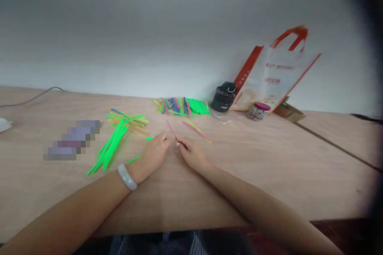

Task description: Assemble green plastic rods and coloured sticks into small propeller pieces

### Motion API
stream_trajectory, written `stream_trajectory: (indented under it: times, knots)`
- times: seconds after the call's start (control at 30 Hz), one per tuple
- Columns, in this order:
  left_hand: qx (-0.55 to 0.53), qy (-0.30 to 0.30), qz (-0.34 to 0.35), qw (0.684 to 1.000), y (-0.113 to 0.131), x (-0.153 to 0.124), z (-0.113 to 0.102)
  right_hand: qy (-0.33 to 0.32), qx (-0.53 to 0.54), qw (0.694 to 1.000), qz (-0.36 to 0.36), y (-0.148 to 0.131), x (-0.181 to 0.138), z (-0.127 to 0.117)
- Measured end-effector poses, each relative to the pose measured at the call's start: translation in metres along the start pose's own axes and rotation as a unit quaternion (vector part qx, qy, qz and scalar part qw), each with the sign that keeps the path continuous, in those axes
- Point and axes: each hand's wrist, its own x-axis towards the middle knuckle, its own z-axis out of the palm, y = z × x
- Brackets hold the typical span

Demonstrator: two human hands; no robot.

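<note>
My left hand (156,152), with a pale bangle on its wrist, and my right hand (192,153) meet fingertip to fingertip above the table. Between their pinched fingers is a thin pink strip (171,129), its far end sticking out away from me. The lower end is hidden by the fingers. A short green strip (149,138) shows beside my left fingers, and another green strip (133,159) lies partly behind that wrist. Just past my right hand rest a pink and a yellow strip (201,130), side by side.
Left of my hands, green strips (113,143) lie over yellow and orange ones. Behind are bundled multicoloured strips (182,106), a black bottle (223,97), a jar with a magenta lid (259,111) and a white-and-orange bag (269,77). A blurred-out flat object (73,138) lies far left.
</note>
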Motion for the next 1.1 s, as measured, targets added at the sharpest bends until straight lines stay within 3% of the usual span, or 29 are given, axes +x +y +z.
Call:
stream_trajectory:
  times: [0.33, 0.5, 0.63, 0.7, 0.87, 1.0, 1.1]
  knots:
    - [-0.034, 0.042, 0.006, 0.998, -0.001, -0.002, 0.000, 0.018, -0.008, 0.999, -0.033, -0.002, -0.002, 0.000]
    - [0.029, 0.089, 0.012, 0.995, -0.004, 0.000, -0.026, 0.029, -0.013, 0.999, -0.043, -0.006, -0.002, -0.004]
    - [0.068, 0.186, -0.083, 0.977, -0.033, 0.004, -0.059, 0.050, -0.027, 0.998, -0.035, -0.001, 0.001, -0.009]
    - [0.085, 0.203, -0.164, 0.962, -0.056, 0.005, -0.070, 0.058, -0.030, 0.998, -0.022, 0.002, 0.003, -0.011]
    - [0.132, 0.121, -0.278, 0.944, -0.103, -0.003, -0.076, 0.062, -0.042, 0.997, -0.004, 0.007, 0.007, -0.013]
    - [0.150, 0.023, -0.301, 0.942, -0.110, -0.007, -0.075, 0.065, -0.054, 0.996, 0.004, 0.012, 0.009, -0.015]
    - [0.155, -0.002, -0.306, 0.939, -0.110, -0.007, -0.076, 0.079, -0.065, 0.995, 0.001, 0.017, 0.012, -0.019]
